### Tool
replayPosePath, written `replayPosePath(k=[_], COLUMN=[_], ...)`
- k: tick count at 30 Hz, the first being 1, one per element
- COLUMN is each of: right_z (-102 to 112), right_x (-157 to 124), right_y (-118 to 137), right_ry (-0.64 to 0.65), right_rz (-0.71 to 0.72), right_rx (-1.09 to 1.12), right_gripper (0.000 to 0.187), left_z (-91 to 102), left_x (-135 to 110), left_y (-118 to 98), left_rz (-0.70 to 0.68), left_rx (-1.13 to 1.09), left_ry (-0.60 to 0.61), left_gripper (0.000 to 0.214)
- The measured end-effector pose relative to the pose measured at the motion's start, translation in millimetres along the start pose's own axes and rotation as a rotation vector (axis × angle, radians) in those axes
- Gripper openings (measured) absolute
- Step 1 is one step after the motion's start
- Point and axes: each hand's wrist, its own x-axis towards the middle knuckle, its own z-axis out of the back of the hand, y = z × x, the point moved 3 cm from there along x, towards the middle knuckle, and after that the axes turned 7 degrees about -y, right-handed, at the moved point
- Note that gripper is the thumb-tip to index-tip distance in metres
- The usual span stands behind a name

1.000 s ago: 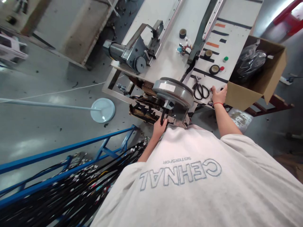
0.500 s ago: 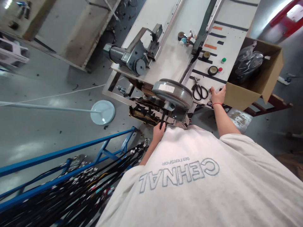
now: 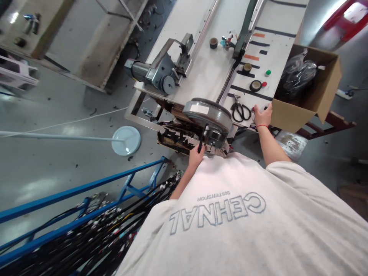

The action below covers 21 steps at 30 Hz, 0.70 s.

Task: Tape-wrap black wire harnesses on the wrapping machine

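Observation:
My left hand is wrapped round a black handle, close against my shirt. The handle stands in front of a round grey metal drum at the near end of the workbench. My right hand, with a red band at the wrist, rests on the bench's near right corner, thumb and fingers apart. A small red piece shows at its thumb; what lies under the palm is hidden. Left of this hand are black-handled scissors, untouched. Beyond it lie a black tape roll, a red button and a green button.
An open cardboard box holding a plastic-wrapped bundle adjoins the bench on the right. A motor unit sits on the bench's left side. At lower left, a blue rack stands by many black cables. A pale round base is on the floor.
My left hand and the black handle have shifted slightly right and up, and the handle is tilted a little differently. My right hand stays at the bench corner. The view has shifted slightly.

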Motion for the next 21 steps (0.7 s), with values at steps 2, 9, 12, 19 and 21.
replayPosePath(k=[2, 9, 12, 19, 21], right_z=[-0.1, 1.5, 1.9, 0.5, 0.5], right_x=[-0.2, 0.9, 0.8, 0.6, 0.8], right_y=[-0.3, 0.7, 1.1, -1.1, -1.4], right_ry=[-0.005, 0.011, 0.018, 0.017, 0.016], right_rz=[-0.006, -0.012, -0.008, -0.008, -0.02], right_rx=[0.01, -0.023, -0.032, -0.022, -0.009], right_gripper=[0.085, 0.087, 0.086, 0.084, 0.085], left_z=[-1.9, 4.7, 10.2, 24.1, 24.8], left_x=[-1.1, -1.3, -12.0, -38.5, -37.6], left_y=[1.4, 9.5, 29.7, 57.8, 50.9], left_rz=[0.018, 0.024, 0.077, 0.172, 0.161], left_rx=[-0.013, 0.017, 0.057, 0.045, 0.025], left_ry=[-0.001, -0.03, 0.06, 0.078, 0.051], left_gripper=[0.033, 0.03, 0.029, 0.035, 0.037])
